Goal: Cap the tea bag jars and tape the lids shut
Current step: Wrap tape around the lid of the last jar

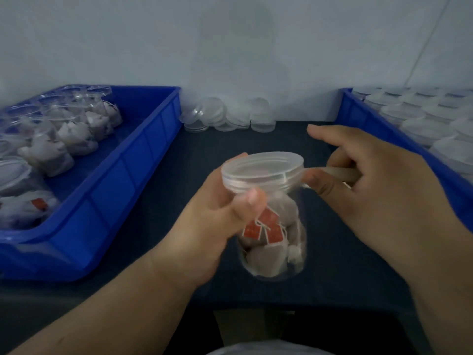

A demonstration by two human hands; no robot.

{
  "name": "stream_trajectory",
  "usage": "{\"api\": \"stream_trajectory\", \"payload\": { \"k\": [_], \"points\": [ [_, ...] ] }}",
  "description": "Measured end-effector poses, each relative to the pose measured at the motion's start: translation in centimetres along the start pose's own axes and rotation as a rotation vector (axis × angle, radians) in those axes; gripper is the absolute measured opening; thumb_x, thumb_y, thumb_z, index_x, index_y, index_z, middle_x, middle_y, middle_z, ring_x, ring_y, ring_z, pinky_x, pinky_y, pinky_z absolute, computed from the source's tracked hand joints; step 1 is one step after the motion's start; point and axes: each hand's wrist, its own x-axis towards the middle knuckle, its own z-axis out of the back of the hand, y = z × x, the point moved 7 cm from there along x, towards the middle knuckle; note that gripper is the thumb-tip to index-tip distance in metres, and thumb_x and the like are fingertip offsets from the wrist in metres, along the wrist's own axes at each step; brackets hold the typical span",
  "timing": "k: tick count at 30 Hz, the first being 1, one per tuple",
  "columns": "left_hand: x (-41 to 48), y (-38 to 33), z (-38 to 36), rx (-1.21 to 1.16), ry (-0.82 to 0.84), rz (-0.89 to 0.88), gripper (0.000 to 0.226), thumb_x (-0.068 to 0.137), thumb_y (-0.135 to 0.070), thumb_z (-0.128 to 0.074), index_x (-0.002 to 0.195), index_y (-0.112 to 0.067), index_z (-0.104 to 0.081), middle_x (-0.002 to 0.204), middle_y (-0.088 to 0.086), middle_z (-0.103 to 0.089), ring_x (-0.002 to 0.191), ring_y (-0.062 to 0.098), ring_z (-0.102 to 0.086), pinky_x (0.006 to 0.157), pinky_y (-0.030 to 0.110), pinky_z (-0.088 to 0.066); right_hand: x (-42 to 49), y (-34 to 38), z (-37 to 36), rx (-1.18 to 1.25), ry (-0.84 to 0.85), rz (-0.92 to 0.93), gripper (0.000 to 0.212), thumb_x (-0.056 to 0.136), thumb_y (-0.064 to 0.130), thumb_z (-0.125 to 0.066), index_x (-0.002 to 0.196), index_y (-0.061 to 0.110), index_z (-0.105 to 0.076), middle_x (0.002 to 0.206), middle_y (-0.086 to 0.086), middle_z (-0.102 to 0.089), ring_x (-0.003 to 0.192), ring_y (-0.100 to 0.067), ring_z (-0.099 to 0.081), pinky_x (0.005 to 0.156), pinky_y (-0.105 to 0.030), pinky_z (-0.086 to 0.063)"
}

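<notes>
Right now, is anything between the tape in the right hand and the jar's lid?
Nothing visible. The tape strip runs from the right hand straight onto the side of the lid. The left hand grips the tea bag jar just below the lid.

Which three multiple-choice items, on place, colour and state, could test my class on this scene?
1. Where do the loose clear plastic lids lie? A in the left tray; B on the table by the wall; C on the floor.
2. What colour are the plastic trays? A red; B green; C blue.
3. The clear plastic jar of tea bags in the left hand is: A capped; B lidless; C empty.
Answers: B, they stack against the wall; C, both are blue; A, its lid sits on, the right hand pinching beige tape beside it.
</notes>
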Motion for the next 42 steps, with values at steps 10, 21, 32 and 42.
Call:
{"api": "stream_trajectory", "payload": {
  "k": [10, 21, 32, 42],
  "points": [
    [-0.1, 1.3, 2.2, 0.078, -0.249, 0.141, 0.121, 0.032, -0.08, -0.085, 0.142, -0.042, -0.05, 0.116, -0.024, -0.07, 0.109, 0.006, -0.07, 0.093, 0.038, -0.056, -0.1, -0.6, -0.6, 0.277, 0.142, 0.064, 0.054, 0.083, 0.056, -0.049, 0.136, 0.054, -0.041, 0.09, 0.02, -0.066, 0.075, -0.003, -0.064, 0.064, -0.007, -0.045],
    [-0.3, 2.2, 1.8, -0.197, -0.24, 0.259, 0.126, 0.024, -0.066, -0.094, 0.138, -0.031, -0.054, 0.114, 0.003, -0.075, 0.103, 0.025, -0.074, 0.074, 0.037, -0.062, 0.1, -1.1, -0.7, 0.376, 0.032, 0.114, 0.051, 0.085, 0.046, -0.056, 0.135, 0.047, -0.047, 0.089, 0.01, -0.062, 0.075, -0.014, -0.06, 0.06, -0.01, -0.045],
    [-0.4, 1.6, 1.1, -0.187, -0.06, 0.223, 0.07, 0.059, -0.065, -0.085, 0.112, -0.02, -0.076, 0.11, 0.012, -0.075, 0.101, 0.027, -0.074, 0.081, 0.036, -0.06, 0.7, -1.5, -2.9, 0.201, 0.156, 0.062, 0.062, 0.088, 0.069, -0.038, 0.146, 0.047, -0.029, 0.091, 0.02, -0.056, 0.083, 0.006, -0.055, 0.071, -0.003, -0.037],
    [-0.1, 1.2, 0.7, -0.022, -0.068, 0.194, 0.037, 0.068, -0.071, -0.074, 0.096, -0.048, -0.076, 0.104, -0.006, -0.077, 0.097, 0.014, -0.075, 0.074, 0.025, -0.06, -0.2, -0.2, -1.7, -0.059, 0.038, 0.041, 0.062, 0.086, 0.062, -0.035, 0.138, 0.034, -0.052, 0.081, 0.019, -0.053, 0.073, -0.001, -0.048, 0.07, -0.008, -0.031]
  ]
}}
